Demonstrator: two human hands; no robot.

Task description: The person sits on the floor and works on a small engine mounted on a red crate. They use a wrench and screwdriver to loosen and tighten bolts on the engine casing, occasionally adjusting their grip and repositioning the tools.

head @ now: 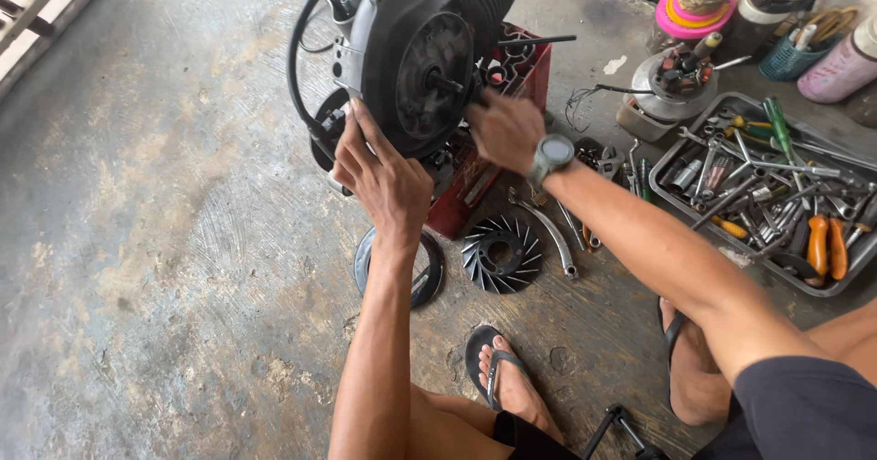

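Observation:
A dark grey engine (416, 49) with a round housing and ribbed cylinder sits on a red crate (525, 72). My left hand (379, 172) rests flat against the lower left edge of the housing, fingers spread upward. At the right side of the housing, near the centre shaft, my right hand (505, 129) has its fingers curled against the engine; a grey watch is on its wrist. Whether it holds a small part is hidden. A black hose (297, 58) loops off the engine's left side.
A black finned fan wheel (501, 255) and a round black cover (429, 268) lie on the concrete floor below the engine. A grey tray (687, 206) of wrenches and screwdrivers lies at right. Another engine part (671, 85), spools and a bottle stand behind it. My sandalled feet are at the bottom.

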